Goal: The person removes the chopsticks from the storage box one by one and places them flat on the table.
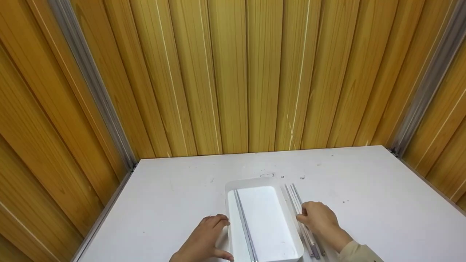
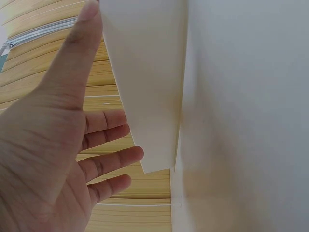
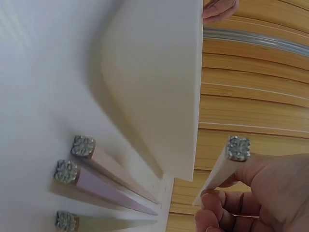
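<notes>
A long white plastic box (image 1: 251,182) stands on the table, with a pair of greyish chopsticks (image 1: 243,218) lying lengthwise inside it. At its left side, my left hand (image 1: 205,236) has its fingers fairly straight, fingertips at the rim and outer wall. My right hand (image 1: 322,218), beyond the right side, pinches a pale chopstick (image 3: 219,169) with a patterned silvery end cap, raised off the table. Below it lie a pinkish chopstick (image 3: 118,169), a lavender chopstick (image 3: 106,187) and a greenish chopstick (image 3: 108,223), side by side along the box.
The white table (image 1: 174,196) has small dark marks and scuffs towards the back. Wood-patterned panels (image 1: 229,80) rise behind and at both sides, with grey metal posts (image 1: 94,83) in the corners.
</notes>
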The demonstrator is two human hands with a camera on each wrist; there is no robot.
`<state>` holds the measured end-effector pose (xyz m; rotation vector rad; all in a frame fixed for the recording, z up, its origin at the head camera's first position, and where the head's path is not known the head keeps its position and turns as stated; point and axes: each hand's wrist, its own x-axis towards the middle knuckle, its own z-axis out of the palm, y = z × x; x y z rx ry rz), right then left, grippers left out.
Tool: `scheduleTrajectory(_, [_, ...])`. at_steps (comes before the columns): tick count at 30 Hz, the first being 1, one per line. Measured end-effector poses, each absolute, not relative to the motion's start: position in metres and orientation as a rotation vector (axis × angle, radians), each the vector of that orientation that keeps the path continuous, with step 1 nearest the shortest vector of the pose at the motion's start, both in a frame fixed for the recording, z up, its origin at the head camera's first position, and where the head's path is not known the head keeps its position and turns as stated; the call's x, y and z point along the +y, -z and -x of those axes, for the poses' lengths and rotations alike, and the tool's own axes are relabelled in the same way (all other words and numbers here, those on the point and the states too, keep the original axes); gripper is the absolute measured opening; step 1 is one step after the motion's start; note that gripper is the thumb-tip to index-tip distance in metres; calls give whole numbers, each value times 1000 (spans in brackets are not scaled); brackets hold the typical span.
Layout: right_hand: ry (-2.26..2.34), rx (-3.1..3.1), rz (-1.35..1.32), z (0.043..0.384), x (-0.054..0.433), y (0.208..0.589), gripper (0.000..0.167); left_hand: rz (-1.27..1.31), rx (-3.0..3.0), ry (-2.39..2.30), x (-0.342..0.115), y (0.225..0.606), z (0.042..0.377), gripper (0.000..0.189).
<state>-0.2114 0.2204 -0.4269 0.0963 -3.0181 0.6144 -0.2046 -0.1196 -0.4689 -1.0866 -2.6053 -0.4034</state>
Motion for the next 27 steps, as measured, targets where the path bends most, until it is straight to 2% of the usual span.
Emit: scheduleTrajectory(27, [-584, -3072, -65, 211, 252, 444, 17, 1096, -2596, 391, -120, 469, 204, 87])
